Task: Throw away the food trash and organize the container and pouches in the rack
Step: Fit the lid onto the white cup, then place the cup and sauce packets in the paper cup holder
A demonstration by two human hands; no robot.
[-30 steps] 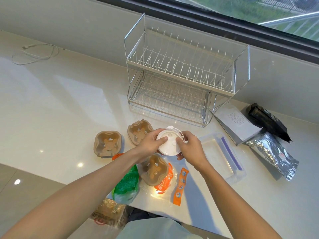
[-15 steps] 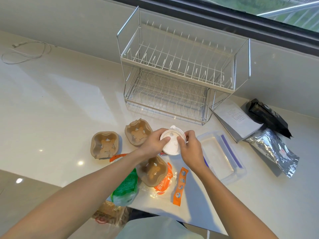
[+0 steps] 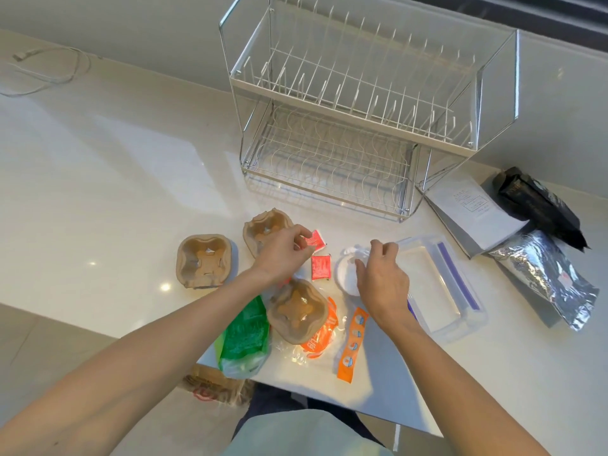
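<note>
Bare counter (image 3: 115, 179) left of rack (image 3: 355, 103); cup carriers (image 3: 204, 261), wrappers (image 3: 245, 334), container (image 3: 441, 284) crowd the front

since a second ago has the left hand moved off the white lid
Yes. The left hand has let go of the white lid and shifted left toward the nearest cardboard cup holder, now pinching a red sauce packet.

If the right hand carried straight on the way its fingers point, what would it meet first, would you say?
Probably the lower tier of the white wire dish rack: the right hand points away across bare white countertop. Depth is unclear.
</note>
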